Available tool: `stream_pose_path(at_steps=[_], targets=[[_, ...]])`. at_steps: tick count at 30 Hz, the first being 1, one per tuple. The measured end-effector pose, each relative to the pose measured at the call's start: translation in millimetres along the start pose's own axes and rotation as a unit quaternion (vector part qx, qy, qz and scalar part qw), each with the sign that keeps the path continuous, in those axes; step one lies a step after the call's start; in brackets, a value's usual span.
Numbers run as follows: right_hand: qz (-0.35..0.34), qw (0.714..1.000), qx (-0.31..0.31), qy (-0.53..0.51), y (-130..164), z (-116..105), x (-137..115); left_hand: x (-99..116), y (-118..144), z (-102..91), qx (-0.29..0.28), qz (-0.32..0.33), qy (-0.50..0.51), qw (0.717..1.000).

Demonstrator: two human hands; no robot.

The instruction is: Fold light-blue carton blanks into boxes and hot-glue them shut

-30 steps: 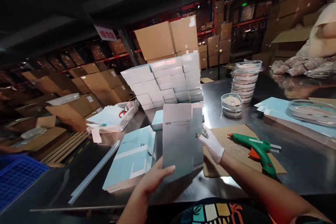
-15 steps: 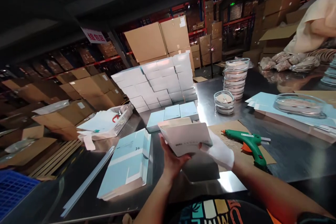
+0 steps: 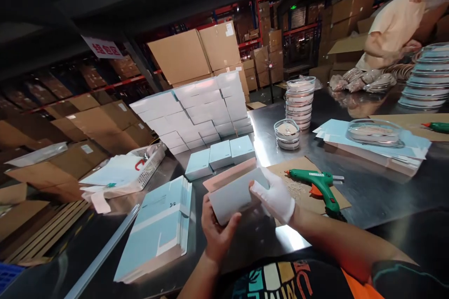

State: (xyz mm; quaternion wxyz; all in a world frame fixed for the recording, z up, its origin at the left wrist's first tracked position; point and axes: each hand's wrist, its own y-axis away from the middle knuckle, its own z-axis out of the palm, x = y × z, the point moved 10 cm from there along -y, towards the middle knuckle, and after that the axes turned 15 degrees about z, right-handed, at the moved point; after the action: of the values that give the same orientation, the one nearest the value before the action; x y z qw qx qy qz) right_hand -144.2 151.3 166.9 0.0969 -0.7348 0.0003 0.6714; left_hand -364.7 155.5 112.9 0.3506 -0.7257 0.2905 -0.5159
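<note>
Between my hands is a small, partly folded carton (image 3: 230, 197), pale on its front panel with a pinkish flap raised behind. My left hand (image 3: 218, 229), bare, grips its lower left side with the thumb at the bottom edge. In a white glove whose thumb tip is bare, my right hand (image 3: 275, 195) holds the carton's right end. A banded stack of flat light-blue card sheets (image 3: 154, 226), marked "1/2", lies to the left. To the right, a green glue gun (image 3: 314, 180) rests on a piece of brown cardboard (image 3: 301, 196).
Several finished light-blue boxes (image 3: 220, 154) stand ahead of a wall of stacked white boxes (image 3: 206, 110). Clear round containers (image 3: 299, 103) are piled right of it. A white basket (image 3: 152, 168) sits left. Across the table a co-worker (image 3: 394, 32) handles wrapped items.
The carton has turned so its pale panel tilts upward and the pinkish flap shows behind. My right hand has shifted onto its upper right side. The view has swung slightly right.
</note>
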Motion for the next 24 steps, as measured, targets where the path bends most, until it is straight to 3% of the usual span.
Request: stream_pose_path(at_steps=[4, 7, 11, 14, 16, 18, 20, 22, 24], targets=[[-0.028, 0.996, 0.085, 0.025, 2, -6, -3, -14, 14, -1.7, 0.032, -0.008, 0.062, 0.998], [-0.084, 0.994, 0.071, -0.026, 7, -2, -8, -14, 15, -8.5, 0.046, 0.038, 0.057, 0.997], [-0.114, 0.992, 0.039, -0.037, 5, -9, -5, -7, 7, -12.7, 0.0, 0.09, -0.001, 0.996], [-0.156, 0.981, 0.072, 0.093, -2, -39, -3, -20, -3, -29.0, 0.044, 0.012, 0.015, 0.999], [-0.155, 0.951, 0.128, 0.236, -9, -71, 4, -34, -8, -41.8, 0.108, -0.063, 0.069, 0.99], [-0.074, 0.901, 0.195, 0.381, -19, -113, 22, -50, -9, -48.8, 0.164, -0.144, 0.133, 0.967], [0.078, 0.834, 0.221, 0.499, -25, -159, 55, -63, -8, -49.8, 0.195, -0.208, 0.176, 0.942], [0.222, 0.768, 0.198, 0.567, -20, -195, 93, -72, -8, -48.2, 0.207, -0.242, 0.193, 0.928], [0.316, 0.732, 0.143, 0.586, -12, -214, 130, -79, -7, -47.6, 0.221, -0.248, 0.192, 0.923]])
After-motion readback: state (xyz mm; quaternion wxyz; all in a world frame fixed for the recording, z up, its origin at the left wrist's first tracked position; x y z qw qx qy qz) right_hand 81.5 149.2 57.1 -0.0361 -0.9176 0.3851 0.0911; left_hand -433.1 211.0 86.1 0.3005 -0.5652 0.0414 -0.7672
